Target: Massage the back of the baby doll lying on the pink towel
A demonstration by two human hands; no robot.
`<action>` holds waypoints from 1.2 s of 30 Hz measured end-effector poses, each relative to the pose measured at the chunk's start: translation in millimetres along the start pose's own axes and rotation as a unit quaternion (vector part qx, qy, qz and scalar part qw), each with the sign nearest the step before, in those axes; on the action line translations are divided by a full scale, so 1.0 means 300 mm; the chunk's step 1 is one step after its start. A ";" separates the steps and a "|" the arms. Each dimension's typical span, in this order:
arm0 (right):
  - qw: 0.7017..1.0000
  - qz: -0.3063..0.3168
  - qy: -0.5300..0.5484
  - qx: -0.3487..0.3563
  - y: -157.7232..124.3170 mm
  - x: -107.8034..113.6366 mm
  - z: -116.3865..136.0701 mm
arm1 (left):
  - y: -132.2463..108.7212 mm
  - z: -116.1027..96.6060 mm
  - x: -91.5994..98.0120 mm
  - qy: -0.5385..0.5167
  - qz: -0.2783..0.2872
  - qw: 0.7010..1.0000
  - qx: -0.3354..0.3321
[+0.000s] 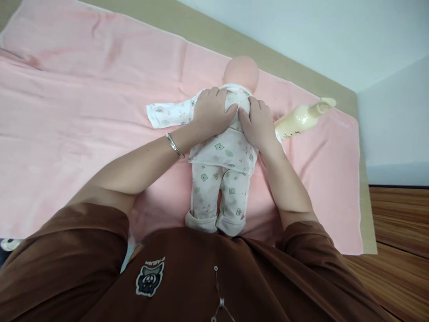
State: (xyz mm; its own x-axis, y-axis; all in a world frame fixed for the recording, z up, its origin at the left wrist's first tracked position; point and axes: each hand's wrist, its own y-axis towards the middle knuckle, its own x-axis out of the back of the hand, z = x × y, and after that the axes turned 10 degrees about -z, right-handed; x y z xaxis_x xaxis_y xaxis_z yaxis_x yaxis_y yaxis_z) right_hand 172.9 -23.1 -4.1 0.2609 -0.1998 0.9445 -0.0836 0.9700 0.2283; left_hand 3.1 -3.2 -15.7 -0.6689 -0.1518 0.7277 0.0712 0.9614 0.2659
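Note:
A baby doll (241, 71) lies stretched out on a pink blanket (100, 112), its head pointing away from me and its face out of sight. It wears a white printed top (223, 150) and matching trousers (206, 188) with turned-up ends. My left hand (212, 112) rests on one side of the doll's upper body, fingers stretched toward the shoulder. On the other side rests my right hand (259, 123), its thumb close to my left thumb. Both palms are on the top. One sleeve (169, 114) sticks out flat to the left; the other is mostly hidden by my right hand and wrist.
A pale yellow pump bottle (298, 120) lies tilted on the blanket just right of the doll. Beyond the blanket runs the tan table edge (208, 27), against a white wall (301, 36). Wooden flooring (398, 223) shows at the lower right.

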 end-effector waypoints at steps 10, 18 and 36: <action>0.998 -0.022 -0.052 0.005 0.001 -0.038 -0.011 | 0.000 0.001 -0.029 0.010 -0.021 0.999 0.029; 0.998 -0.046 -0.033 0.018 0.007 -0.060 -0.035 | -0.004 -0.020 -0.027 0.088 -0.019 0.996 0.028; 0.998 -0.035 -0.042 -0.015 -0.001 -0.044 -0.007 | 0.012 0.056 -0.060 -0.012 -0.083 0.996 0.023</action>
State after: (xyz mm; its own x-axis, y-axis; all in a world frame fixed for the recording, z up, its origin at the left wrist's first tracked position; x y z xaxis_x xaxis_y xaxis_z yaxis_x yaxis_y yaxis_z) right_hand 171.4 -20.4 -17.2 0.1833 -0.2772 0.9431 -0.0394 0.9566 0.2889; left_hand 3.0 6.8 -38.3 -0.6858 -0.3053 0.6607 -0.0761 0.9329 0.3521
